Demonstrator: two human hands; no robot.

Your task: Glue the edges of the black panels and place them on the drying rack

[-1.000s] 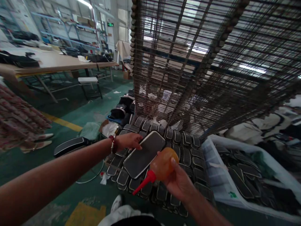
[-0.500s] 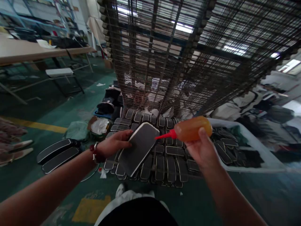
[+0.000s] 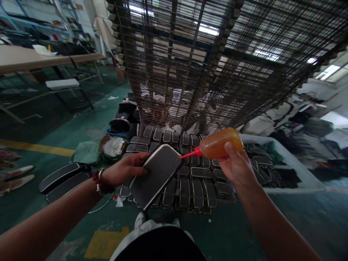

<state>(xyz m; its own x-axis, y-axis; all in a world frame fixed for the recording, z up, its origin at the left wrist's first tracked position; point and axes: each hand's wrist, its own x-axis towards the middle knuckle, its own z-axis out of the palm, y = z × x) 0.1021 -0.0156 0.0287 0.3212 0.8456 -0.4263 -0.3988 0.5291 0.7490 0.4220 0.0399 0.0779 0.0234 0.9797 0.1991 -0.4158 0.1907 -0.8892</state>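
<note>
Orange bottle (image 3: 220, 144) nozzle pointing left, right fingers (image 3: 230, 151) gripping, left hand (image 3: 123, 169) grasping panel (image 3: 156, 174)

1. Floor (image 3: 89, 123): green painted concrete, worn; a yellow line (image 3: 38, 148) crosses the left of the frame, a yellow patch (image 3: 106, 242) sits at bottom centre.
2. Long wooden table (image 3: 40, 59) on metal legs, upper left; a white stool (image 3: 58, 84) stands just beside it.
3. Blue metal shelving (image 3: 24, 23) against the far wall, top left.
4. Tall wire-mesh rack (image 3: 217, 65) fills the centre and upper right.
5. Ceiling strip lights (image 3: 208, 30) show through the mesh.
6. Bright window (image 3: 333, 72) at the right edge.
</note>
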